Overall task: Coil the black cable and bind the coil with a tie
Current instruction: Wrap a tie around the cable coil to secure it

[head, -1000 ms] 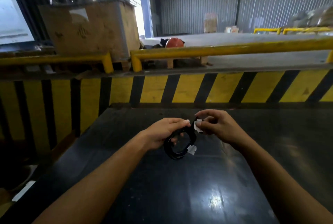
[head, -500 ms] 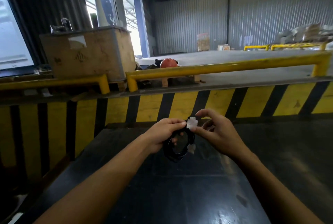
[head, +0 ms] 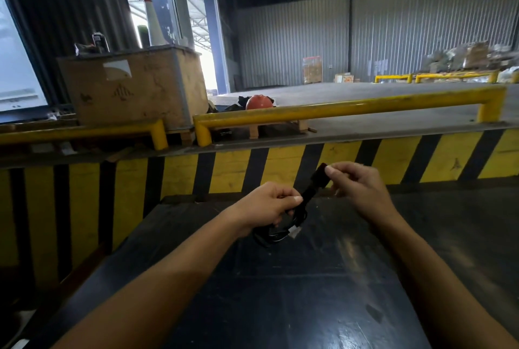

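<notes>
Left hand (head: pixel 266 205) clamps the limp, springy coil (head: pixel 276 232); right hand (head: pixel 356 188) pinches the soft tie (head: pixel 316 182) above it, pulling taut.

The black cable (head: pixel 276 229), wound into a small coil with a white connector (head: pixel 295 232) at its edge, hangs just above the dark tabletop (head: pixel 280 292), a flat black tie (head: pixel 314 185) stretched up from it.

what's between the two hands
In the head view a black strap runs taut between them: the right hand pinches its upper end, and its lower end meets the cable coil gripped by the left hand.
</notes>
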`<action>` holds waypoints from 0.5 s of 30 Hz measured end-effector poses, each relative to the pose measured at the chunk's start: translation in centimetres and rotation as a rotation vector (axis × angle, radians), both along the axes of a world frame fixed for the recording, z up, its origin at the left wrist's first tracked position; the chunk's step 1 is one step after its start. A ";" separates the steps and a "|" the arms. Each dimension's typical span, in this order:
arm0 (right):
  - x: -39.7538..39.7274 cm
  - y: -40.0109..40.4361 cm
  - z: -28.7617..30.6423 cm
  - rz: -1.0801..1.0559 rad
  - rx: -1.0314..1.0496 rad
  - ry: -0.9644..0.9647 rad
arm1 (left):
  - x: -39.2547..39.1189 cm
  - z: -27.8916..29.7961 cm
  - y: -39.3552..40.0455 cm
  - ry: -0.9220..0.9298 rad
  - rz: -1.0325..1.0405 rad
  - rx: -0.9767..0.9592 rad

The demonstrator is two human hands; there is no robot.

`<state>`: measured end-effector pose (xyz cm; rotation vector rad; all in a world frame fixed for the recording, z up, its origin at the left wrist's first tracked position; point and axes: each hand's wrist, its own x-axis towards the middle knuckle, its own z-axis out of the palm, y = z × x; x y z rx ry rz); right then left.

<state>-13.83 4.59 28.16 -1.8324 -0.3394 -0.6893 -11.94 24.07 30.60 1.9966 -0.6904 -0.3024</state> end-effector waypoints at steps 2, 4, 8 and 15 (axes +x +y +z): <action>-0.1 0.2 0.0 -0.017 0.056 -0.002 | -0.5 0.0 -0.2 -0.029 -0.010 -0.003; -0.1 0.8 -0.5 0.004 0.039 0.015 | -0.6 0.3 -0.3 -0.034 -0.030 -0.007; -0.6 1.2 -1.0 0.139 0.038 0.053 | -0.8 0.7 0.1 0.056 -0.074 -0.031; -1.1 1.1 -0.7 0.164 -0.050 0.051 | -0.7 1.0 1.1 0.289 -0.114 -0.101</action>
